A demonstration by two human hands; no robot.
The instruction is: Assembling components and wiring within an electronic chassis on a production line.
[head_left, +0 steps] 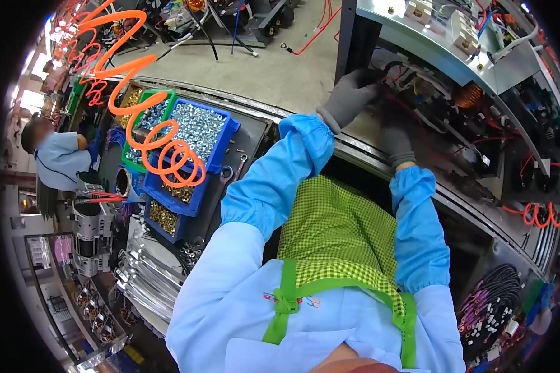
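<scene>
My left hand (348, 101), in a grey glove with dark fingertips, reaches to the near left side of an open electrical cabinet (498, 78). Its fingers look closed beside the dark wires (410, 71) inside; what they hold, if anything, I cannot make out. My right hand (397, 140), gloved too, is lower and to the right, at the cabinet's shadowed front. Blur and shadow hide its fingers. A copper-coloured coil (470, 95) sits deeper in the cabinet, with red and black wires around it.
At left, blue bins (196, 133) and a green bin (132, 152) hold metal fasteners. Wrenches (233, 168) lie beside them. A coiled orange air hose (130, 81) hangs above. A metal rail (367, 158) runs before me. Black cables (494, 298) are bundled at lower right. Another person (62, 155) is far left.
</scene>
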